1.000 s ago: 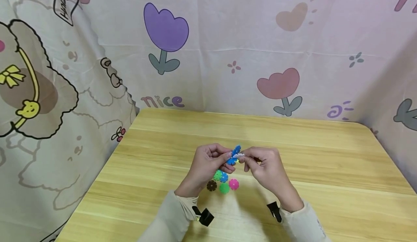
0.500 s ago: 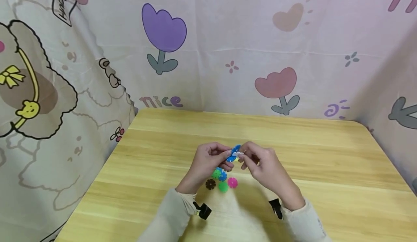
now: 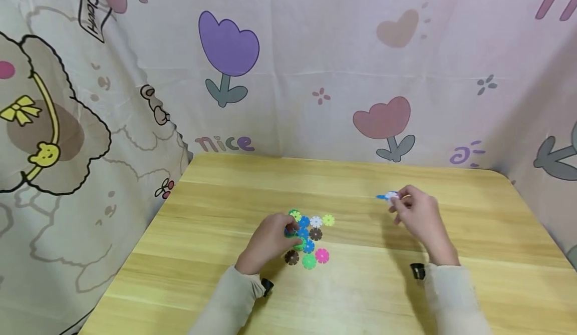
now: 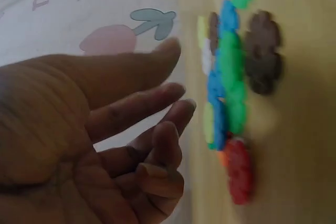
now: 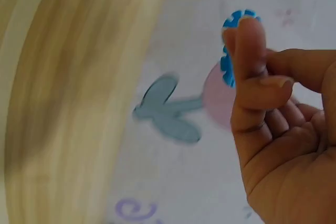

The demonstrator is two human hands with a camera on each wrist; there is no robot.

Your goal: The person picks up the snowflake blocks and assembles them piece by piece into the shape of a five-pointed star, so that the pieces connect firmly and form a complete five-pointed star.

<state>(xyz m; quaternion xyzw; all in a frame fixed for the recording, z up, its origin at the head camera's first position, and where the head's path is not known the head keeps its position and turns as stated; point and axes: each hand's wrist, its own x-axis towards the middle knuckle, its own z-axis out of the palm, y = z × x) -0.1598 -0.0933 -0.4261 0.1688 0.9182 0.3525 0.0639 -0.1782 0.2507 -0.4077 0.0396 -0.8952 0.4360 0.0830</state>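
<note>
My right hand [image 3: 419, 220] is raised over the right part of the table and pinches joined blue and white snowflake discs between thumb and fingertips. In the right wrist view the blue disc [image 5: 227, 71] shows its notched edge behind the fingers. Low over a loose cluster of snowflake discs is my left hand [image 3: 268, 242], thumb and fingers apart and nothing between them. The left wrist view shows its fingertips close to a green disc [image 4: 231, 61], a brown disc [image 4: 263, 51] and a red disc [image 4: 240, 174]. Part of the cluster is hidden beneath this hand in the head view.
Around the cluster lie a pink disc [image 3: 322, 256], a light green disc [image 3: 309, 261], a white disc [image 3: 316, 221] and a yellow disc [image 3: 328, 220]. The wooden table [image 3: 216, 185] ends at a printed cloth [image 3: 288, 109] behind and at the left.
Both hands worked on the blue and white discs together before. The right hand has carried them off to the right, while the left has let go and come down over the cluster.
</note>
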